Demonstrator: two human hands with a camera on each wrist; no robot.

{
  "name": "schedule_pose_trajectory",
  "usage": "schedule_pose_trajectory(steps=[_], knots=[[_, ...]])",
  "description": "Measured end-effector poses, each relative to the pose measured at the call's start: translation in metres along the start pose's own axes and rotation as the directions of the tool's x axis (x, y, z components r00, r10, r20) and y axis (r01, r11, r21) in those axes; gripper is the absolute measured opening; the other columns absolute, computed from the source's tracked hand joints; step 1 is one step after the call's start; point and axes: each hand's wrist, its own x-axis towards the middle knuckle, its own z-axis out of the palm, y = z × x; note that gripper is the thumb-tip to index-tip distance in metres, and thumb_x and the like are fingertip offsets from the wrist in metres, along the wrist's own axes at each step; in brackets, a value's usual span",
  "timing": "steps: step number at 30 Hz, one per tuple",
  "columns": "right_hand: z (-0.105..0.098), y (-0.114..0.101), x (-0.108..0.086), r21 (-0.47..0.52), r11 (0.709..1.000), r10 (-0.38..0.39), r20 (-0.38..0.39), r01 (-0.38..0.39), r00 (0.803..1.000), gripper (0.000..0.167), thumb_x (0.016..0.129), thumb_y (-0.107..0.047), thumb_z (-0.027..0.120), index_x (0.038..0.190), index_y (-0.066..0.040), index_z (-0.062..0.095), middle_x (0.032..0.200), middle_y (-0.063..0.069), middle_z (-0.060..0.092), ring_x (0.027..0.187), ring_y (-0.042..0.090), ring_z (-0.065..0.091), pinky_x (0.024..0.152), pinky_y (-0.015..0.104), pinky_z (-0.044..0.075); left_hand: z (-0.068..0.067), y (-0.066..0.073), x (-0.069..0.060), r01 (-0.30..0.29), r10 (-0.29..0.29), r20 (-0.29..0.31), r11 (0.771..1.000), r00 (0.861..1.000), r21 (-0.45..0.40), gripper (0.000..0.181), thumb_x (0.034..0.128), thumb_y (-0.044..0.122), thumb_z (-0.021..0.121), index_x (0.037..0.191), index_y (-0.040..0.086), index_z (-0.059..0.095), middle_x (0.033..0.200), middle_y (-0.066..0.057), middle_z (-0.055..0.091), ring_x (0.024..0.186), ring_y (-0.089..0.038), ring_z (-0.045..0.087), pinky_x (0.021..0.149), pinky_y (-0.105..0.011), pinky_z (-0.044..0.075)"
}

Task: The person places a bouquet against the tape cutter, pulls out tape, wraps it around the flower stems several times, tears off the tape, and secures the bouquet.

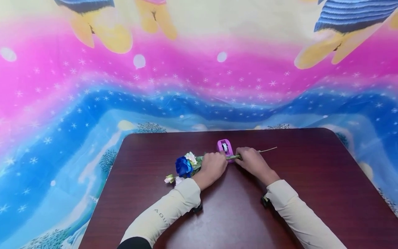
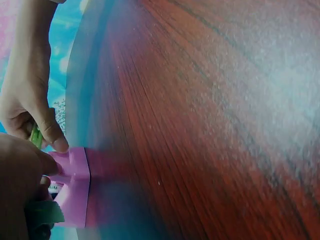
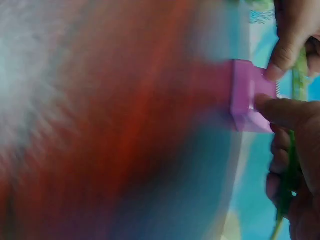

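A bunch of artificial flowers lies across the middle of the head view, with a blue rose point(image 1: 183, 166), a white bloom point(image 1: 190, 157) and pale buds point(image 1: 169, 178) at its left end. My left hand point(image 1: 214, 165) grips the green stems point(image 1: 233, 157) just below the blooms. Farther along the same stems, my right hand point(image 1: 253, 162) holds them with curled fingers; a thin stem end point(image 1: 268, 149) sticks out beyond it. Between and behind the hands stands a pink tape dispenser point(image 1: 230, 151) with a tape roll. In the right wrist view both thumbs are at the dispenser point(image 3: 241, 95).
The dark reddish-brown table point(image 1: 326, 193) has rounded far corners. Behind it hangs a colourful printed cloth point(image 1: 199, 76) in pink and blue. In the left wrist view a green leaf point(image 2: 46, 212) shows beside my left hand.
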Motion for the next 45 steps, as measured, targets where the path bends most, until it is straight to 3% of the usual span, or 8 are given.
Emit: schedule_pose_trajectory(steps=[6,11,19,22,28,34,37,45], knots=[[0.013,-0.009,-0.004,-0.105,0.994,-0.018,-0.128,0.004,0.992,0.025,0.085,-0.014,0.083,0.078,-0.011,0.059,0.065,0.000,0.056,0.060,0.015,0.050,0.061,0.035,0.043,0.005,-0.007,-0.003,-0.006,0.009,-0.052,0.999,0.999,0.052,0.032,0.0938,0.047,0.067,0.080,0.017,0.068,0.058,0.005,0.062,0.048,-0.013,0.058,0.043,-0.031,0.042],[0.025,-0.026,-0.008,-0.180,0.984,-0.017,-0.187,-0.018,0.982,0.022,0.086,-0.017,0.082,0.077,-0.006,0.065,0.063,0.006,0.063,0.058,0.023,0.062,0.061,0.044,0.052,0.010,-0.017,-0.010,-0.023,0.033,-0.106,0.996,0.994,0.089,0.031,0.0884,0.048,0.072,0.077,0.019,0.068,0.059,0.006,0.063,0.049,-0.013,0.060,0.044,-0.031,0.043],[0.028,-0.045,-0.009,-0.258,0.958,0.076,-0.199,-0.127,0.977,0.036,0.087,-0.017,0.075,0.058,-0.012,0.054,0.052,0.008,0.058,0.047,0.025,0.057,0.049,0.045,0.050,0.017,-0.029,-0.012,-0.038,0.044,-0.137,0.998,0.990,0.050,0.030,0.0877,0.044,0.074,0.072,0.019,0.067,0.058,0.005,0.062,0.049,-0.014,0.060,0.045,-0.031,0.045],[0.028,-0.045,-0.010,-0.263,0.957,0.072,-0.183,-0.119,0.980,0.031,0.088,-0.019,0.077,0.064,-0.008,0.060,0.055,0.008,0.060,0.050,0.024,0.057,0.052,0.044,0.050,0.018,-0.033,-0.011,-0.085,0.088,-0.143,0.996,0.986,0.027,0.031,0.0884,0.044,0.073,0.073,0.019,0.067,0.058,0.006,0.062,0.049,-0.014,0.059,0.047,-0.031,0.046],[0.020,-0.042,-0.015,-0.095,0.989,0.106,-0.055,-0.111,0.993,0.027,0.095,-0.029,0.072,0.086,-0.005,0.066,0.067,0.003,0.061,0.067,0.023,0.058,0.071,0.044,0.047,0.009,-0.046,-0.009,-0.199,0.194,-0.062,0.974,0.979,-0.104,0.034,0.0970,0.050,0.063,0.086,0.018,0.069,0.069,0.006,0.067,0.061,-0.015,0.063,0.060,-0.033,0.049],[0.012,-0.041,-0.019,0.038,0.993,0.106,0.078,-0.109,0.991,0.028,0.108,-0.029,0.051,0.099,-0.008,0.067,0.087,0.002,0.065,0.085,0.021,0.059,0.084,0.044,0.050,0.001,-0.058,-0.013,-0.225,0.236,0.034,0.956,0.971,-0.188,0.035,0.1043,0.047,0.052,0.095,0.018,0.069,0.088,0.004,0.072,0.084,-0.017,0.067,0.088,-0.039,0.053],[0.012,-0.041,-0.020,0.031,0.998,0.053,0.035,-0.054,0.998,0.022,0.106,-0.022,0.055,0.100,-0.007,0.069,0.089,0.003,0.068,0.087,0.021,0.062,0.083,0.042,0.054,-0.001,-0.061,-0.014,-0.225,0.246,0.083,0.953,0.966,-0.204,0.032,0.1058,0.042,0.051,0.101,0.016,0.068,0.097,0.002,0.070,0.094,-0.018,0.064,0.096,-0.040,0.050],[0.015,-0.039,-0.020,-0.006,0.999,-0.044,-0.182,0.044,0.982,0.012,0.095,-0.013,0.072,0.098,-0.003,0.078,0.078,0.003,0.066,0.075,0.017,0.059,0.070,0.036,0.054,-0.009,-0.058,-0.009,-0.280,0.302,0.128,0.945,0.945,-0.167,0.025,0.1062,0.031,0.054,0.106,0.010,0.067,0.099,-0.003,0.069,0.091,-0.020,0.065,0.083,-0.034,0.053]])
